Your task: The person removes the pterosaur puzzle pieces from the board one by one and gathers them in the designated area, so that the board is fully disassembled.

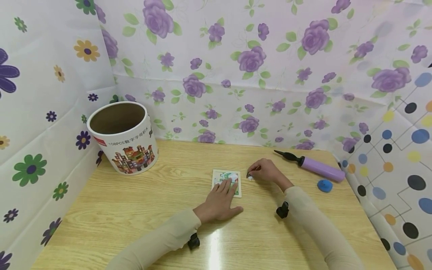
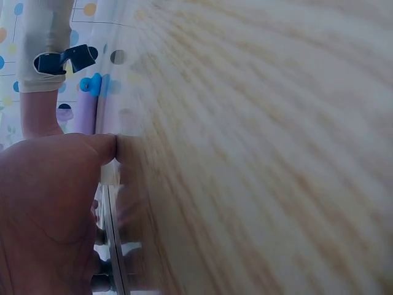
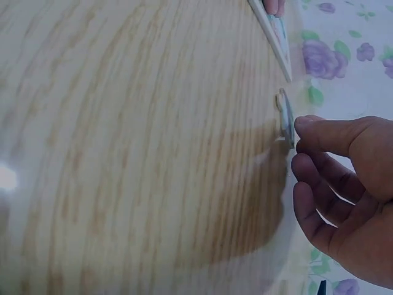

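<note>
A small jigsaw puzzle (image 1: pixel 237 191) in a pale square frame lies on the table. My left hand (image 1: pixel 221 202) rests on it with fingers straight and thumb spread, covering much of its picture. In the left wrist view, the palm of the left hand (image 2: pixel 52 212) sits low beside the puzzle's edge. Just right of the frame, my right hand (image 1: pixel 266 170) pinches a small puzzle piece (image 1: pixel 250 178) between thumb and index fingertips. The right wrist view shows the puzzle piece (image 3: pixel 285 117) nearly edge-on, close to the tabletop; the other fingers of the right hand (image 3: pixel 350 178) are curled.
A large white bucket (image 1: pixel 129 142) with printed blocks stands at the back left of the wooden table (image 1: pixel 141 202). Toward the right lie a purple hand pump (image 1: pixel 320 168) with a black nozzle and a small blue object (image 1: pixel 324 185). Patterned cloth (image 1: pixel 202 86) borders the table.
</note>
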Available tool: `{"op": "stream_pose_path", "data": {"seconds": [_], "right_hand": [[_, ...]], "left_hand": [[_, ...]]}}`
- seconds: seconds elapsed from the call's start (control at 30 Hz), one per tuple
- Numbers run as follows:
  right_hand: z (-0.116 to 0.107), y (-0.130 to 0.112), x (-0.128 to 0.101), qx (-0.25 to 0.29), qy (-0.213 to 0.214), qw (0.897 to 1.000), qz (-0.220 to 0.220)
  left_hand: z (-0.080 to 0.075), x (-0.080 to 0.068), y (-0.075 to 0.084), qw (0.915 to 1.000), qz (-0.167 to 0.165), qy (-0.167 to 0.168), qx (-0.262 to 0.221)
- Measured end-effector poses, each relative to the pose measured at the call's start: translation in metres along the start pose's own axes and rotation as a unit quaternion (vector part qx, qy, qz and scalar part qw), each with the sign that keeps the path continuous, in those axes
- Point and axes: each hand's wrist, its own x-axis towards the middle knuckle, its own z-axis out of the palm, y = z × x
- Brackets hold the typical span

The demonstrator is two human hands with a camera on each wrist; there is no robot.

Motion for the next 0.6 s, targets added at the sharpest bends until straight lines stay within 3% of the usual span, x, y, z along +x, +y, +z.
{"op": "stream_pose_path", "data": {"seconds": [0.4, 0.6], "right_hand": [[-0.006, -0.015, -0.005, 0.005, 0.015, 1.0, -0.017], [-0.002, -0.026, 0.0, 0.006, 0.008, 0.999, -0.032]], "left_hand": [[0.006, 0.007, 0.001, 0.9976, 0.0, 0.012, 0.068], [0.004, 0.007, 0.007, 0.9982, 0.009, 0.016, 0.057]]}}
